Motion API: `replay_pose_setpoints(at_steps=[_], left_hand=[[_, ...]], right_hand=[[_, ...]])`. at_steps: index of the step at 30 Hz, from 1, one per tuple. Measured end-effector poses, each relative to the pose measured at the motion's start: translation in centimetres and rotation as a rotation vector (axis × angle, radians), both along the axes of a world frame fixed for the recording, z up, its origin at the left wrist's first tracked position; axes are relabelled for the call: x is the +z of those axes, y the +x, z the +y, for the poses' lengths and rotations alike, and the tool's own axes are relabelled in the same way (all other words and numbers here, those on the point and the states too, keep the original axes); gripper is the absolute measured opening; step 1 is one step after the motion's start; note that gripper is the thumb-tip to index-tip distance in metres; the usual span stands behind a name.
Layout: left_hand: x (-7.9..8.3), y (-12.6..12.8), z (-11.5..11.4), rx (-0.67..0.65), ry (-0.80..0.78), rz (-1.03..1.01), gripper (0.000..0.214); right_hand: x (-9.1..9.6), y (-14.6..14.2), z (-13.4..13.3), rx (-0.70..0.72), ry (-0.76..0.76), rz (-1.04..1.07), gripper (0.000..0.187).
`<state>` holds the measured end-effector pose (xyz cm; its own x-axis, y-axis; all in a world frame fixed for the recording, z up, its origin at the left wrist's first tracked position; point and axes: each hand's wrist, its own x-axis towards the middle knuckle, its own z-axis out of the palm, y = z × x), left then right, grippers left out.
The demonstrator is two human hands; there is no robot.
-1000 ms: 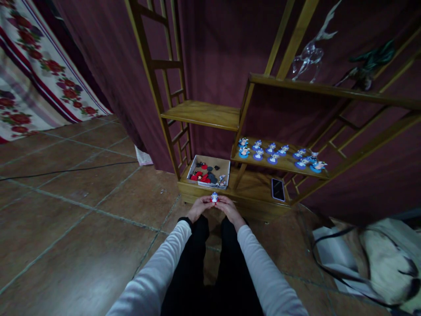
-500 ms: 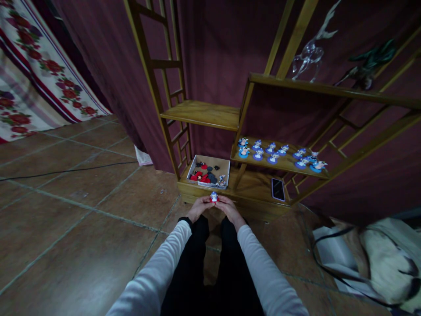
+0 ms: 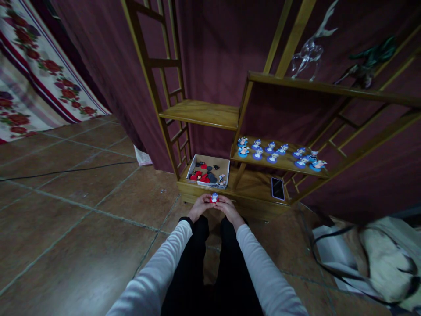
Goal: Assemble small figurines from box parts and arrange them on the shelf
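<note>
A small figurine (image 3: pixel 214 198) with a white-and-blue top and a red base is pinched between my left hand (image 3: pixel 200 206) and my right hand (image 3: pixel 228 207), both closed on it, low in front of the wooden shelf unit (image 3: pixel 259 199). Just beyond them stands an open cardboard box (image 3: pixel 224 165) holding red and dark parts on the bottom board. Several similar figurines on blue bases (image 3: pixel 271 155) stand in rows on the middle shelf to the right.
A phone (image 3: pixel 278 188) lies flat on the bottom board. A glass deer (image 3: pixel 307 50) and a dark green figure (image 3: pixel 368 63) stand on the top shelf. A bag with a black strap (image 3: pixel 375 259) lies on the tiled floor at right. A black cable (image 3: pixel 66 171) crosses the floor at left.
</note>
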<state>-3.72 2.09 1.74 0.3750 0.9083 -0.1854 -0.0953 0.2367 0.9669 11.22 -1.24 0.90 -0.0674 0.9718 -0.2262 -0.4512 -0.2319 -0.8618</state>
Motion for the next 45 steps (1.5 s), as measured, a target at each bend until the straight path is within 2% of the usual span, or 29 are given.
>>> replay_pose_setpoints(at_steps=[5,13,37,45], left_hand=[[0.6,0.1,-0.2,-0.009,-0.02,0.034,0.042],[1.4,0.2,-0.4,0.032,-0.049,0.062,0.038],[1.1,-0.1,-0.2,0.068,-0.046,0.017,0.033],[0.5,-0.5,0.0,0.103,-0.007,0.033,0.025]], right_hand=[[-0.2,-0.1,0.2,-0.022,-0.004,0.006,0.048],[0.2,-0.5,-0.1,-0.057,0.0,-0.03,0.039],[0.3,-0.1,0.0,-0.042,-0.031,-0.077,0.03],[0.9,0.2,-0.3,0.03,-0.008,-0.106,0.031]])
